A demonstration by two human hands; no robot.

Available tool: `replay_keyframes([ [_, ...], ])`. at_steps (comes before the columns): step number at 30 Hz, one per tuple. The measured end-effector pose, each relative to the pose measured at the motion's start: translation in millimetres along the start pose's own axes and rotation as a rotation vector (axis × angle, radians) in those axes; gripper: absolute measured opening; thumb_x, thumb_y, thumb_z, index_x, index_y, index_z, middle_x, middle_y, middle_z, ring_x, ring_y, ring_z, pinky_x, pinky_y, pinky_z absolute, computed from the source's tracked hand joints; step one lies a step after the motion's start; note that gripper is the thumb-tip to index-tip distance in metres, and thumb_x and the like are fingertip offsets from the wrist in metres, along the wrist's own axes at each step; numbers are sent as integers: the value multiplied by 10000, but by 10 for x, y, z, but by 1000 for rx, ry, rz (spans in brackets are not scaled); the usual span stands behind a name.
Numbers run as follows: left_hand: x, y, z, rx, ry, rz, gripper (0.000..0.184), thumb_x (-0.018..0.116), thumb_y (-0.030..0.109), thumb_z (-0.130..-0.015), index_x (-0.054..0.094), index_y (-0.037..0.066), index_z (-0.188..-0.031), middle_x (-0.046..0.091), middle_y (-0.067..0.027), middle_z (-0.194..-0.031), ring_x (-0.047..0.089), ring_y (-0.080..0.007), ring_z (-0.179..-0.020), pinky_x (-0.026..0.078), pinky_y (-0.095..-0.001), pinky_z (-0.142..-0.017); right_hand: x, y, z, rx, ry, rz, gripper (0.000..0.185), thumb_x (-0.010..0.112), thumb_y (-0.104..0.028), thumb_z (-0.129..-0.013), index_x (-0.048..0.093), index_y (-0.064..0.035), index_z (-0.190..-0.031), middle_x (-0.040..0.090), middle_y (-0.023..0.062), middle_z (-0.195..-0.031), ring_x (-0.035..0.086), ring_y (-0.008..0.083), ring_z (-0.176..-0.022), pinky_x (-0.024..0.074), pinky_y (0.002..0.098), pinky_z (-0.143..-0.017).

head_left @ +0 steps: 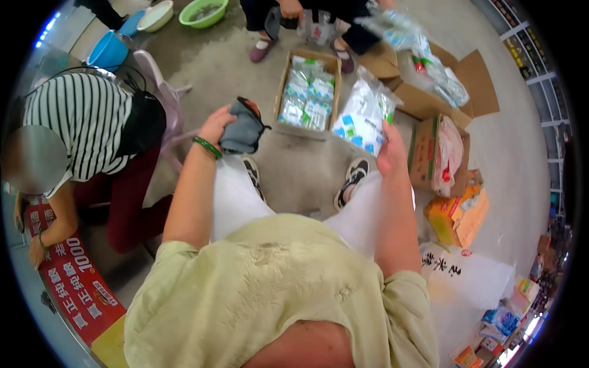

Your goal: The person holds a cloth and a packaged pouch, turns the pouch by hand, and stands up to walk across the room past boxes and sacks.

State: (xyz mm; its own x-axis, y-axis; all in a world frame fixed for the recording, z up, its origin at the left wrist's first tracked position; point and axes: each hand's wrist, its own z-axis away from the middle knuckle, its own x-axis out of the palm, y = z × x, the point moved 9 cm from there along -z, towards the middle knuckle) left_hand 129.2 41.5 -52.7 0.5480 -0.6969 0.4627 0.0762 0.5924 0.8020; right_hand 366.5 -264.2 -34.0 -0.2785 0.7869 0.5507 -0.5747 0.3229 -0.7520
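My left hand point(216, 126), with a green bangle at its wrist, is closed on a grey cloth point(242, 130) that has a dark edge and a bit of red. On the other side my right hand point(391, 150) grips the edge of a clear plastic package point(363, 116) with white, blue and green print. Between the two, a little further off, stands an open cardboard box point(337, 92) filled with similar clear packages point(307, 95). The package in my right hand is just right of this box. The fingertips of my right hand are partly hidden.
A person in a striped top point(86, 116) bends at the left over a red printed sheet point(80, 282). Another person's hand point(291, 8) shows beyond the box. Right are an open carton point(478, 83), a box with a pink bag point(423, 150) and an orange box point(460, 221).
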Motion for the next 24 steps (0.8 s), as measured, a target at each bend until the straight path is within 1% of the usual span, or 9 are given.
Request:
replay_keyframes([
  [1, -53, -10, -10, -4, 11, -6, 400, 484, 41, -798, 484, 12, -1197, 592, -122, -1078, 609, -239, -949, 506, -347, -824, -49, 7, -34, -12, 4, -6, 330, 559, -160, -883, 498, -10, -1170, 584, 88, -1114, 564, 198, -1012, 445, 347, -883],
  [2, -7, 57, 81, -1, 142, 0, 373, 503, 28, -794, 496, 16, -1167, 602, -113, -1042, 622, -234, -903, 518, -343, -792, -82, 17, -68, -22, 7, -14, 330, 557, -150, -883, 495, -8, -1174, 581, 89, -1118, 562, 200, -1016, 442, 349, -886],
  [3, -110, -34, -26, 13, 61, 44, 362, 498, 15, -794, 501, 13, -1155, 608, -110, -1023, 626, -233, -881, 522, -340, -776, -98, 37, -85, -23, -25, -26, 330, 557, -150, -883, 495, -8, -1174, 581, 89, -1118, 562, 200, -1016, 442, 349, -886],
  [5, -145, -42, 6, 14, 150, 46, 365, 492, 7, -791, 506, 9, -1156, 612, -113, -1013, 626, -231, -886, 521, -344, -778, -135, 52, -131, -23, -57, -29, 326, 550, -132, -885, 488, -2, -1177, 577, 97, -1123, 563, 208, -1008, 441, 354, -890],
  [9, 4, 39, 98, 46, 66, 4, 343, 478, -9, -774, 549, 1, -1109, 618, -107, -1012, 626, -231, -891, 514, -336, -798, -21, 10, 3, -14, -68, -30, 313, 537, -124, -891, 488, 0, -1174, 576, 100, -1122, 565, 209, -998, 442, 357, -890],
  [11, 182, 133, 146, 41, -43, 45, 343, 459, -12, -775, 550, -7, -1106, 618, -105, -1014, 620, -225, -909, 504, -333, -820, -78, 28, -44, 5, -9, -2, 308, 533, -124, -894, 489, 0, -1172, 576, 102, -1119, 566, 212, -997, 443, 355, -891],
  [13, 78, 104, 75, 87, -32, 16, 347, 450, -12, -776, 544, -11, -1110, 615, -106, -1019, 615, -220, -920, 499, -332, -831, -8, 13, -9, 4, -31, 0, 311, 529, -127, -896, 490, -1, -1177, 578, 103, -1119, 564, 214, -1008, 445, 356, -891],
  [20, 3, 15, 46, 27, 28, 39, 373, 441, 10, -777, 519, -12, -1141, 601, -137, -1061, 615, -247, -942, 501, -366, -847, -81, 16, -35, -15, -47, -12, 301, 528, -178, -900, 515, -23, -1158, 594, 89, -1103, 583, 219, -977, 471, 373, -852],
  [24, 171, 126, 124, 63, -39, 47, 409, 424, -5, -768, 521, -27, -1165, 603, -125, -1080, 601, -231, -971, 473, -341, -881, -65, 3, -24, -26, -67, -8, 302, 531, -179, -898, 516, -23, -1156, 594, 86, -1104, 580, 218, -982, 465, 373, -858],
])
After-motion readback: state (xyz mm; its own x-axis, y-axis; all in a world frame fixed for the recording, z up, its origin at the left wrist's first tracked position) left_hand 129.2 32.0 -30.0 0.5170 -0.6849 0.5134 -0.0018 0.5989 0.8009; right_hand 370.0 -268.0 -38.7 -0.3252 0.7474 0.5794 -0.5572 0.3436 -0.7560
